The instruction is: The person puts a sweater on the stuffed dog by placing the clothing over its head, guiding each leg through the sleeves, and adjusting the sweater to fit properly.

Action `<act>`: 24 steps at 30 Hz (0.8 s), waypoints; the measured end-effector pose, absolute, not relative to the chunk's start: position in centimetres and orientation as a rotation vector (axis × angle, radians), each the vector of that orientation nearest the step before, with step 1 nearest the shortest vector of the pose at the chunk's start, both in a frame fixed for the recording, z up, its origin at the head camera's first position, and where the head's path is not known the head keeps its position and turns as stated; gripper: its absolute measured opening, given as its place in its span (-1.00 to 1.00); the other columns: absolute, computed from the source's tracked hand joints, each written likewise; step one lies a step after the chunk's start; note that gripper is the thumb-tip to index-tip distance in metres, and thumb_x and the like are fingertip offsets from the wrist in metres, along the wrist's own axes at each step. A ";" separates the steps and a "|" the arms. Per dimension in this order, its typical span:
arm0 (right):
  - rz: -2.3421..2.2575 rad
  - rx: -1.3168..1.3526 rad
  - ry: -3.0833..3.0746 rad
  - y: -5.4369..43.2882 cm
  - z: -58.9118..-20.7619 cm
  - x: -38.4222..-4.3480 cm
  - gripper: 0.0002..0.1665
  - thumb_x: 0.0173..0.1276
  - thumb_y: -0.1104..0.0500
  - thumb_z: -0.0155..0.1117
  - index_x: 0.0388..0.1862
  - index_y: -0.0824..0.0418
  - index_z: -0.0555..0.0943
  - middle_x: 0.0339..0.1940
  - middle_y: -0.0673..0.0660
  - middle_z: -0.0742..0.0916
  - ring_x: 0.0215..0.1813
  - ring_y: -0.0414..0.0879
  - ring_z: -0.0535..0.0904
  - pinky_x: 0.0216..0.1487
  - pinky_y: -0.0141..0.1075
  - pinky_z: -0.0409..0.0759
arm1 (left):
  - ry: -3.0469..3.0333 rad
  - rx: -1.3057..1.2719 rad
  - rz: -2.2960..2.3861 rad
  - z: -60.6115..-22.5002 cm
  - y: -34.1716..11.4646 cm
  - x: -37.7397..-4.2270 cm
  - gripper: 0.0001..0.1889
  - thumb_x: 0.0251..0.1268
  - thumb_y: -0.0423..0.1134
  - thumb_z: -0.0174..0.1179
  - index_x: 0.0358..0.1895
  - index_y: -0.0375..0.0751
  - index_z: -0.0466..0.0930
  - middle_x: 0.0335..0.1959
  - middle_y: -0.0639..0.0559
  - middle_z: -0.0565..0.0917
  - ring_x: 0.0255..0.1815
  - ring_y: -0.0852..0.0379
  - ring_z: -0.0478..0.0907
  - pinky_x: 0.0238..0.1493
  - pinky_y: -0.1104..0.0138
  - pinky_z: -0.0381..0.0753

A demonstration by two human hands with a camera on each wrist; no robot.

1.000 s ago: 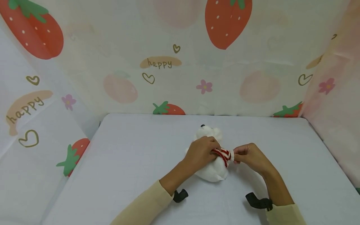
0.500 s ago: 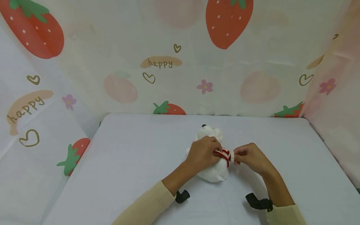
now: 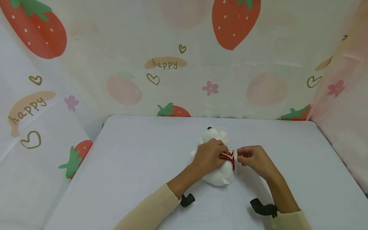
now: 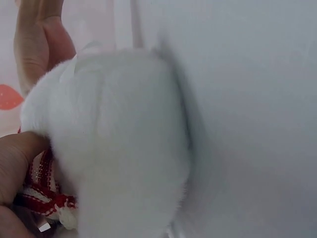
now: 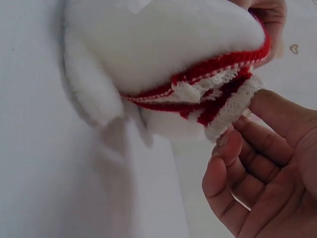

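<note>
A white plush toy with a black nose lies on the table, its head toward the back. A red-and-white striped knitted garment runs round its body, and a white ribbed cuff sticks out on the right side. My left hand lies over the toy's middle and grips the garment's edge, as the left wrist view also shows at the garment. Thumb and fingers of my right hand pinch the cuff's end. The left hand covers part of the toy's body.
A white cloth covers the table. Strawberry-patterned curtains stand along the back and both sides. Black camera mounts hang below both wrists, close over the cloth.
My right hand has shifted slightly left toward the toy, bringing the cuff closer to its body. The left hand keeps its grip. The whole head view has drifted a little.
</note>
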State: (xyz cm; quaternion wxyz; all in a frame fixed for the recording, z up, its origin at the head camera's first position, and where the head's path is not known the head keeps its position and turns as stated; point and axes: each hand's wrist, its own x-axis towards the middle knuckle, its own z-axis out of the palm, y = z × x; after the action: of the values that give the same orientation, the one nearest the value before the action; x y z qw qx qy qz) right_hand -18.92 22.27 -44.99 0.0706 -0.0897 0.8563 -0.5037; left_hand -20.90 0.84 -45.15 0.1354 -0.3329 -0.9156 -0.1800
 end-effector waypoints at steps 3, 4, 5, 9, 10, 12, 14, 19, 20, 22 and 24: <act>-1.488 -0.270 2.580 22.1 -44.9 -18.9 -0.78 0.34 0.28 0.37 -0.10 0.39 0.74 -0.39 0.24 0.74 -0.41 -0.07 0.59 -0.37 -0.20 0.59 | -2.658 -0.974 -0.517 -45.2 1.0 -20.9 -0.84 0.13 -0.21 0.52 -0.21 0.07 0.80 -0.18 0.23 0.73 -0.22 0.26 0.53 -0.29 0.53 0.50; -1.476 -0.273 2.580 22.1 -45.0 -18.9 -0.79 0.34 0.28 0.37 -0.10 0.38 0.75 -0.41 0.24 0.74 -0.42 -0.07 0.59 -0.37 -0.21 0.59 | -2.657 -0.976 -0.520 -45.2 1.0 -20.8 -0.83 0.13 -0.22 0.52 -0.21 0.06 0.81 -0.18 0.22 0.73 -0.22 0.25 0.54 -0.28 0.53 0.50; -1.466 -0.279 2.577 22.1 -45.0 -18.9 -0.79 0.34 0.28 0.37 -0.10 0.38 0.75 -0.41 0.24 0.73 -0.42 -0.06 0.59 -0.37 -0.21 0.59 | -2.657 -0.979 -0.524 -45.2 1.0 -20.8 -0.83 0.12 -0.24 0.52 -0.21 0.06 0.81 -0.18 0.22 0.73 -0.22 0.25 0.54 -0.27 0.53 0.50; -1.429 -0.324 2.560 22.2 -45.1 -19.0 -0.77 0.36 0.26 0.38 -0.07 0.36 0.75 -0.43 0.24 0.72 -0.44 -0.04 0.57 -0.38 -0.24 0.58 | -2.638 -1.015 -0.554 -45.2 1.0 -20.8 -0.82 0.12 -0.30 0.50 -0.21 0.01 0.82 -0.18 0.18 0.74 -0.21 0.22 0.56 -0.19 0.51 0.51; -1.418 -0.331 2.554 22.2 -45.1 -19.0 -0.77 0.36 0.25 0.37 -0.06 0.35 0.75 -0.43 0.25 0.71 -0.44 -0.03 0.57 -0.39 -0.25 0.56 | -2.634 -1.029 -0.559 -45.1 0.9 -20.8 -0.82 0.13 -0.32 0.49 -0.20 -0.01 0.82 -0.17 0.17 0.75 -0.20 0.21 0.57 -0.17 0.50 0.52; -1.395 -0.346 2.549 22.2 -45.1 -19.0 -0.76 0.38 0.23 0.37 -0.06 0.34 0.75 -0.45 0.24 0.71 -0.44 -0.02 0.57 -0.40 -0.27 0.54 | -2.631 -1.060 -0.577 -45.0 0.8 -20.8 -0.80 0.12 -0.35 0.48 -0.18 -0.04 0.81 -0.15 0.14 0.75 -0.16 0.18 0.60 -0.10 0.46 0.54; -1.378 -0.344 2.547 22.1 -45.3 -19.1 -0.77 0.39 0.22 0.36 -0.07 0.32 0.75 -0.49 0.20 0.69 -0.44 -0.03 0.55 -0.42 -0.28 0.51 | -2.638 -1.084 -0.600 -44.8 0.7 -20.8 -0.78 0.13 -0.40 0.46 -0.16 -0.07 0.81 -0.15 0.12 0.75 -0.13 0.16 0.62 -0.05 0.45 0.55; -1.366 -0.324 2.558 21.8 -45.6 -19.2 -0.82 0.40 0.24 0.31 -0.12 0.30 0.75 -0.57 0.14 0.65 -0.45 -0.03 0.53 -0.45 -0.29 0.45 | -2.683 -1.108 -0.658 -44.4 0.5 -20.8 -0.75 0.14 -0.49 0.39 -0.14 -0.14 0.79 -0.13 0.11 0.75 -0.06 0.18 0.64 0.03 0.46 0.55; -1.368 -0.321 2.560 21.7 -45.6 -19.2 -0.82 0.40 0.25 0.31 -0.11 0.30 0.75 -0.56 0.15 0.65 -0.45 -0.03 0.53 -0.45 -0.29 0.45 | -2.689 -1.114 -0.667 -44.4 0.4 -20.8 -0.75 0.14 -0.50 0.38 -0.14 -0.15 0.78 -0.13 0.10 0.75 -0.05 0.19 0.64 0.04 0.46 0.55; -1.368 -0.313 2.569 21.6 -45.6 -19.1 -0.82 0.39 0.26 0.30 -0.10 0.30 0.74 -0.51 0.18 0.67 -0.45 -0.04 0.53 -0.44 -0.29 0.45 | -2.698 -1.129 -0.681 -44.3 0.4 -20.8 -0.75 0.15 -0.52 0.37 -0.15 -0.16 0.78 -0.12 0.10 0.75 -0.03 0.19 0.64 0.05 0.47 0.55; -1.372 -0.300 2.579 21.4 -45.5 -19.0 -0.81 0.38 0.26 0.31 -0.08 0.30 0.74 -0.45 0.19 0.69 -0.44 -0.06 0.52 -0.45 -0.29 0.46 | -2.702 -1.145 -0.678 -44.2 0.4 -20.7 -0.76 0.16 -0.52 0.37 -0.15 -0.16 0.78 -0.12 0.09 0.75 -0.02 0.19 0.65 0.06 0.47 0.55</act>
State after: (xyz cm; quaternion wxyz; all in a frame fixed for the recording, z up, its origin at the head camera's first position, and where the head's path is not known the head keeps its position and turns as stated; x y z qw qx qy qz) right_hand -19.02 21.44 -45.54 0.1024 -0.1017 0.8736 -0.4647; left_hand -20.73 0.40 -44.22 0.0647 -0.3793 -0.8952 -0.2247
